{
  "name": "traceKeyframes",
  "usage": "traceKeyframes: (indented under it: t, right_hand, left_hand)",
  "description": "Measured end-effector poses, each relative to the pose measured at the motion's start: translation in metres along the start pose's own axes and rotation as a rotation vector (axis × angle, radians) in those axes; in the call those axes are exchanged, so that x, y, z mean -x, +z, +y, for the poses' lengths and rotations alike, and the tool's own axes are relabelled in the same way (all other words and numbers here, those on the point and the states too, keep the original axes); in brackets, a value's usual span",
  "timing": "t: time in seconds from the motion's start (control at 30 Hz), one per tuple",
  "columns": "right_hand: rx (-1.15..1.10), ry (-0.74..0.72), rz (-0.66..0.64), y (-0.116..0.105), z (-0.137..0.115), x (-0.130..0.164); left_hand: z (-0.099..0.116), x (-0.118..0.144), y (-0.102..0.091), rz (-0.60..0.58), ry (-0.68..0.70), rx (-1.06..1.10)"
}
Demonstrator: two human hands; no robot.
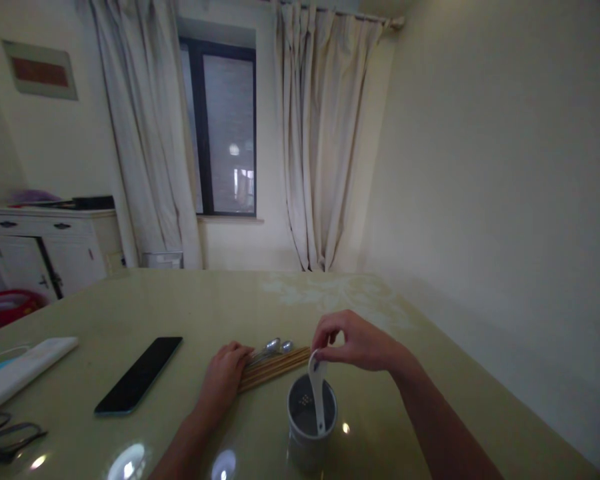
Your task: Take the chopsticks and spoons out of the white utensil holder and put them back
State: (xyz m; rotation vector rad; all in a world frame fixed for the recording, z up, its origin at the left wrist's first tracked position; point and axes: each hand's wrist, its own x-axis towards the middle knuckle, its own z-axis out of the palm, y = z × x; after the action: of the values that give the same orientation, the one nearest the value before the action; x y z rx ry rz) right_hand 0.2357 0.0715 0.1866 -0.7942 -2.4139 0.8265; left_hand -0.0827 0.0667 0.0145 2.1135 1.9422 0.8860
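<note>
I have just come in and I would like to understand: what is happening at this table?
A person's right hand holds a white spoon by its handle, its bowl end down inside a grey cup. The left hand rests on a bundle of wooden chopsticks lying beside metal spoons. A dark phone lies to the left.

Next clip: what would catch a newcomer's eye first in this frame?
Low in the middle of the frame, the right hand holds a white spoon whose lower end is inside a grey utensil cup on the glossy table. Just left of it, the left hand rests on a bundle of wooden chopsticks with metal spoons lying beside them. Further left a dark phone lies flat on the table.
</note>
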Motion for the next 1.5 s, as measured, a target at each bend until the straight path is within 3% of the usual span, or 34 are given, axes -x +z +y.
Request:
traceKeyframes:
  t: [0.07,0.17,0.27,0.33,0.47,0.6,0.8,0.9,1.0,1.1,1.23,1.5]
  right_hand:
    - [-0.039,0.045,0.136,-0.013,0.002,0.005]
    - [-0.15,0.113,0.349,-0.021,0.016,0.004]
    - [-0.188,0.19,0.505,-0.006,0.035,-0.01]
    - [-0.217,0.219,0.526,0.016,0.044,-0.023]
    - [-0.283,0.268,0.492,0.065,0.055,-0.044]
    - [-0.395,0.277,0.416,0.093,0.06,-0.05]
    - [-0.525,0.322,0.479,0.075,0.054,-0.038]
    - [-0.496,0.267,0.499,0.069,0.051,-0.013]
    - [-0.436,0.224,0.547,0.079,0.058,0.02]
    - [-0.427,0.284,0.591,0.094,0.075,0.041]
    - [-0.475,0.331,0.659,0.103,0.093,0.042]
    - [-0.435,0.325,0.561,0.118,0.091,0.037]
  left_hand:
    - [0.003,0.0,-0.001,0.071,0.018,-0.018]
    - [0.014,0.002,-0.004,0.274,0.078,0.018]
    - [0.03,0.008,-0.007,0.475,0.203,0.07]
    - [0.039,0.012,-0.008,0.517,0.318,0.026]
    - [0.047,0.016,-0.003,0.418,0.513,-0.132]
    - [0.042,0.012,0.004,0.293,0.508,-0.14]
    - [0.025,-0.001,-0.006,0.157,0.202,-0.055]
    - [0.016,-0.005,-0.013,0.131,-0.014,-0.092]
    - [0.01,-0.006,-0.017,0.076,-0.164,-0.168]
    - [0.007,-0.004,-0.017,0.041,-0.196,-0.191]
    - [0.005,0.0,-0.016,0.023,-0.198,-0.186]
    - [-0.001,0.0,-0.016,-0.016,-0.201,-0.179]
